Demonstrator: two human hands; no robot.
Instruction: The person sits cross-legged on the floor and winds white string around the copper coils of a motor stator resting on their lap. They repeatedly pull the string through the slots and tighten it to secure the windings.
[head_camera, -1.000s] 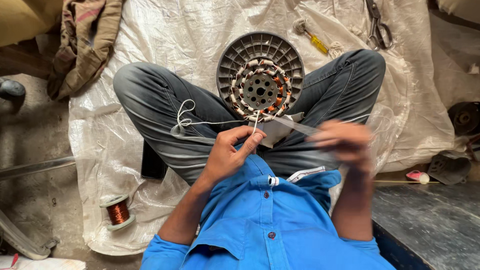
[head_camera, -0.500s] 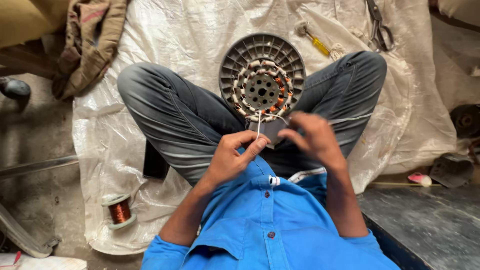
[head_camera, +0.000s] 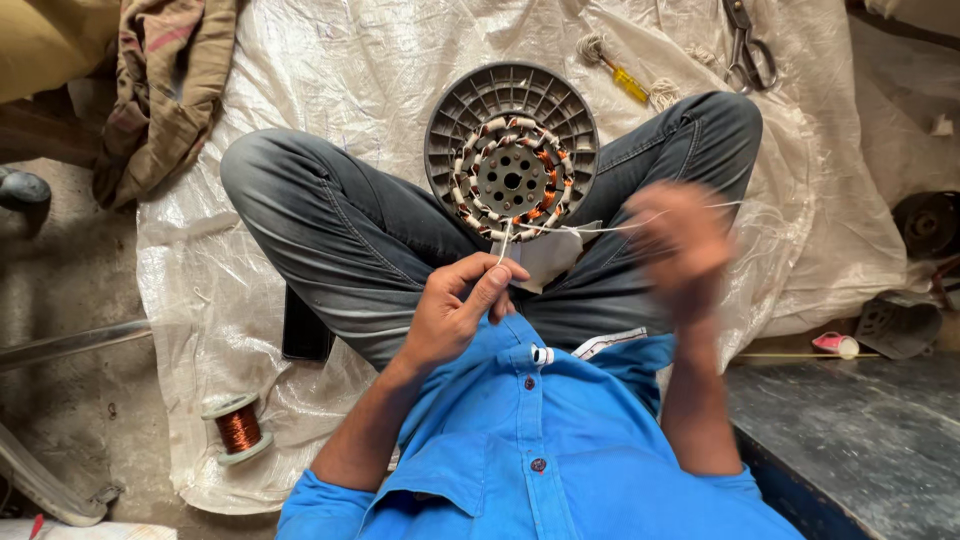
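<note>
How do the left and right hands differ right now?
The left hand shows sharp and pinches the white thread near the round motor part; the right hand is a blur.
The left hand sits close to the chest, while the right hand is out to the side, where the thread runs toward it.
Both are bare.

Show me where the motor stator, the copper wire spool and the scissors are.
motor stator (head_camera: 511, 165): head view, on the winding ring around its hub.
copper wire spool (head_camera: 238, 428): head view, on the copper coil between its flanges.
scissors (head_camera: 748, 50): head view, on the handle loops.
</note>
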